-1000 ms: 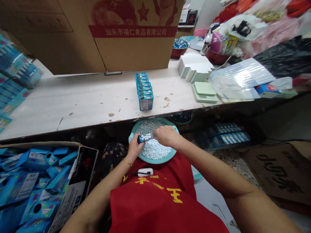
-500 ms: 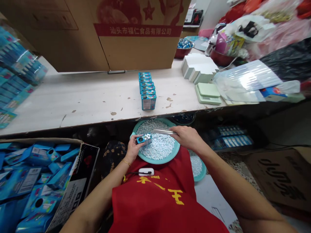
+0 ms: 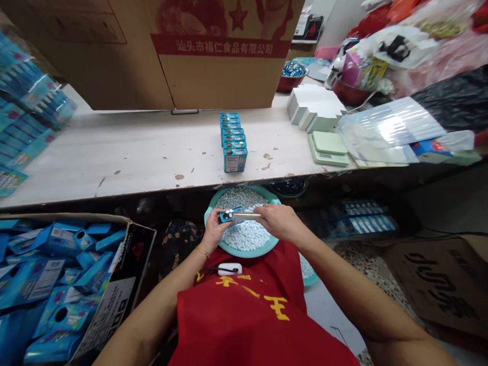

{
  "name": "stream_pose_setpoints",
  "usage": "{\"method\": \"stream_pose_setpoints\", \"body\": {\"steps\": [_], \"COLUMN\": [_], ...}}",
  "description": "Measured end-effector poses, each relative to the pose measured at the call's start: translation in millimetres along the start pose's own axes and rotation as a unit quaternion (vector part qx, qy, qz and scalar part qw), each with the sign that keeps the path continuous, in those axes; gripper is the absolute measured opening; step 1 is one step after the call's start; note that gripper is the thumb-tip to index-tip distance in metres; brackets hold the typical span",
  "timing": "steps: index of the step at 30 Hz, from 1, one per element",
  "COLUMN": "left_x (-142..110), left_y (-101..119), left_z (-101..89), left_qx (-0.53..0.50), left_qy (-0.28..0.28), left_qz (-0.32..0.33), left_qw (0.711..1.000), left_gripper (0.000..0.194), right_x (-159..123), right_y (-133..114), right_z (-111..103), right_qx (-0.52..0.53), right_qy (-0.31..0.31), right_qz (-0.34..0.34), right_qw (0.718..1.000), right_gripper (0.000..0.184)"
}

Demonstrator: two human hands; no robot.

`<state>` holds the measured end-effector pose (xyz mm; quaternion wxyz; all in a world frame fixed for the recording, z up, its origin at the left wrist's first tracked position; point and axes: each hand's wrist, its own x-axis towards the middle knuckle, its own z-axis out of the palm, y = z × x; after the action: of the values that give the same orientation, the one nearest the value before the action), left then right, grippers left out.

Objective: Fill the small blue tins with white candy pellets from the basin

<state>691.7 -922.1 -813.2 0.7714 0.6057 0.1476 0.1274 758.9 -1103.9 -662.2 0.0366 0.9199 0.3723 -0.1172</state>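
My left hand (image 3: 213, 231) grips a small blue tin (image 3: 229, 215) with pale candies showing at its open end. My right hand (image 3: 280, 221) pinches a thin silvery lid (image 3: 247, 217) and holds it against the tin, partly slid over it. Both hands hover above a teal basin (image 3: 208, 216) on my lap, heaped with light-blue and white candies (image 3: 247, 234). On the white worktable (image 3: 145, 152) just beyond stands a row of several closed blue tins (image 3: 233, 140).
A cardboard box of loose blue packages (image 3: 57, 284) sits at my left. A large carton (image 3: 213, 51) stands at the table's back. A green scale (image 3: 328, 147), white folded boxes (image 3: 314, 107) and plastic sheets (image 3: 389, 127) lie to the right. A second basin (image 3: 310, 264) lies under my right arm.
My right hand has brought the silvery lid leftward from over the basin to the tin, and it now covers part of the tin's open top. The left hand lifted the tin slightly.
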Motion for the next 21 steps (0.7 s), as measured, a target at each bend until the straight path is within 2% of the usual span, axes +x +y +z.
{"method": "stream_pose_setpoints", "body": {"steps": [2,7,12,14,17,21], "left_x": [0,4,3,2,10,52], "left_y": [1,-1,6,19,50,90], "left_z": [-2.6,-8.3,-9.1,-10.8,-11.4,1.6], "left_qx": [0.011,0.037,0.072,0.091,0.122,0.141], "left_qy": [0.003,-0.001,-0.004,0.003,0.013,-0.001], "left_qz": [0.003,0.022,0.032,0.036,0.070,0.153], "left_qw": [1.000,0.999,0.997,0.995,0.990,0.978], "left_gripper": [0.044,0.043,0.040,0.039,0.039,0.039], "right_x": [0,1,4,0,-12,-26], "right_y": [0,5,-5,-1,18,43], "right_z": [-1,-2,0,-1,-2,6], "right_qx": [0.002,-0.004,0.017,0.036,0.119,0.234], "right_qy": [0.004,0.004,0.022,0.042,0.112,0.203], "right_qz": [-0.005,0.030,-0.002,0.005,0.019,0.053], "right_qw": [1.000,1.000,1.000,0.998,0.986,0.949], "right_gripper": [0.029,0.030,0.028,0.028,0.029,0.031]}}
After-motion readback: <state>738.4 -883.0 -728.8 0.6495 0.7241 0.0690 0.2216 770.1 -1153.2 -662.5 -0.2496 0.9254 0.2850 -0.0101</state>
